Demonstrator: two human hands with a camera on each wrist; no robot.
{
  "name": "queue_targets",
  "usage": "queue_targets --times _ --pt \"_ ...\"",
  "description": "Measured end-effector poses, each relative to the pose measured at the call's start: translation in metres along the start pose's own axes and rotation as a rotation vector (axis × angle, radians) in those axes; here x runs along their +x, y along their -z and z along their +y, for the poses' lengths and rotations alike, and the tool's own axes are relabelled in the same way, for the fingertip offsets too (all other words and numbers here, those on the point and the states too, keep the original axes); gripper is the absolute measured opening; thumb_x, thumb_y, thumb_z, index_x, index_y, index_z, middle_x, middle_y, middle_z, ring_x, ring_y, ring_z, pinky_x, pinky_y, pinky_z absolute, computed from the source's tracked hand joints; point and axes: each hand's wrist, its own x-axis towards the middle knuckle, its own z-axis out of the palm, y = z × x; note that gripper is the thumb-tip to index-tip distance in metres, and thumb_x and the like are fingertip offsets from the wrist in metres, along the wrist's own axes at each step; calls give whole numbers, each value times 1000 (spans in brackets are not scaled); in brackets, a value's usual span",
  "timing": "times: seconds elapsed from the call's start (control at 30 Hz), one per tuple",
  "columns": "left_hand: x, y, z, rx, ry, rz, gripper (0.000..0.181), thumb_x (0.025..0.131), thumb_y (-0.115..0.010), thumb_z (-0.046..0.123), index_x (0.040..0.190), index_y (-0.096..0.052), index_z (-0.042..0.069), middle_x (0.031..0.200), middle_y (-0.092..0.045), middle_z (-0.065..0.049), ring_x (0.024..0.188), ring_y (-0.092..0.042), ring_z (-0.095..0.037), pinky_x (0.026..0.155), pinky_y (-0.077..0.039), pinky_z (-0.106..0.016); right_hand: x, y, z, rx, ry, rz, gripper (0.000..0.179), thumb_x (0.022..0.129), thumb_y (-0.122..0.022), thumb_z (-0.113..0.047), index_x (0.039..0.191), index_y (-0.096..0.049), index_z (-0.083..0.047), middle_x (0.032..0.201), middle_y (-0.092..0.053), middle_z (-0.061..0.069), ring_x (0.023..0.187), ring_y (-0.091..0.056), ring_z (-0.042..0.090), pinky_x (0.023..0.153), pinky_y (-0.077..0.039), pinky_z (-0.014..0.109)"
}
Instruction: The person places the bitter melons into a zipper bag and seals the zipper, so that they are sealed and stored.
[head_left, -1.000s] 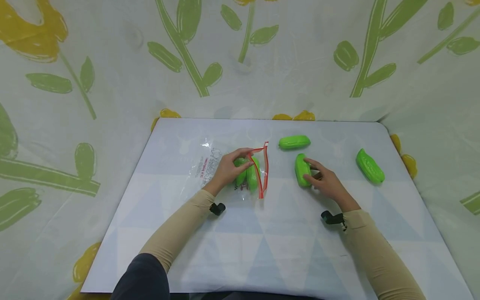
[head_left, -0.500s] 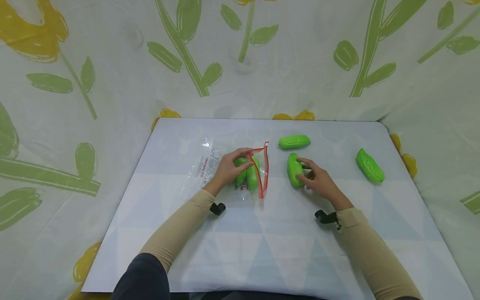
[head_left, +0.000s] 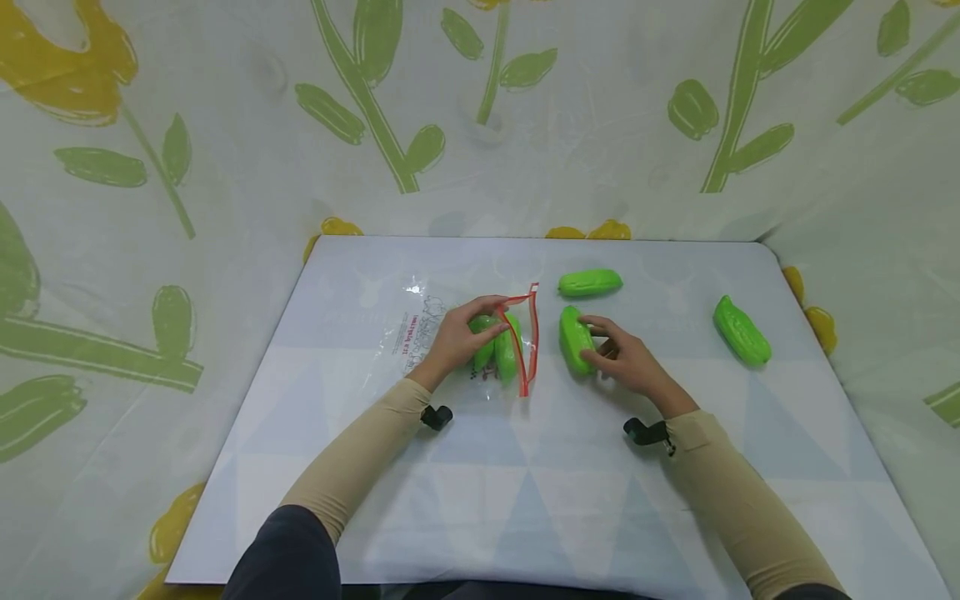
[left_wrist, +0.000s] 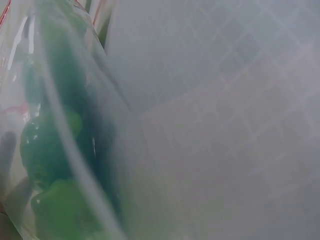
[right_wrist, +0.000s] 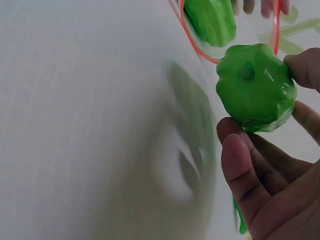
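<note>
A clear zip bag [head_left: 420, 333] with red edging at its mouth lies on its side, mouth facing right. Inside it are two bumpy green toy cucumbers [head_left: 506, 354], which the left wrist view shows blurred through the plastic. My left hand [head_left: 456, 340] pinches the bag's upper red edge [head_left: 516, 298], so the mouth gapes. Between thumb and fingertips, my right hand [head_left: 626, 354] holds another toy cucumber [head_left: 573, 340] a short way right of the mouth. In the right wrist view that cucumber [right_wrist: 255, 87] appears end-on, its shadow apart from it on the table.
One toy cucumber [head_left: 590, 282] lies crosswise behind the right hand. Another [head_left: 741, 331] rests at the far right of the table [head_left: 480, 517]. Curtains [head_left: 570, 167] with a leaf and flower print stand round the table's back and sides.
My right hand has carried its toy cucumber leftward, nearer the bag's mouth. The left hand and the bag have stayed where they were.
</note>
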Motion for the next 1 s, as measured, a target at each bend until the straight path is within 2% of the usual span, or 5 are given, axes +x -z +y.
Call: queue_targets --times 0.27,0.43,0.63,1.0 --pt "0 0 1 -4 -14 8 47 93 -77 23 137 -63 18 123 -72 -2 118 -65 -19 107 -48 -42 5 -6 -4 5 56 -44 63 97 -71 -32 153 -42 -26 143 -54 22 91 -63 26 69 -55 35" --pt "1 0 1 -15 -18 16 46 93 -77 21 137 -63 17 124 -72 -2 117 -66 -19 107 -48 -39 6 -10 -9 12 97 -61 63 97 -72 -29 153 -45 -24 139 -57 17 88 -63 24 69 -56 35" --pt "0 1 1 -5 -5 13 46 93 -76 22 137 -63 18 123 -72 -2 116 -66 -19 107 -48 -38 10 -14 -14 20 158 -71 61 96 -73 -27 151 -48 -21 126 -61 13 88 -62 23 71 -56 35" --pt "1 1 -1 5 -20 21 46 94 -76 24 137 -63 19 122 -72 -1 114 -66 -18 107 -47 -39 15 -20 -15 37 195 -72 60 96 -73 -25 151 -49 -21 120 -63 10 87 -62 25 74 -54 37"
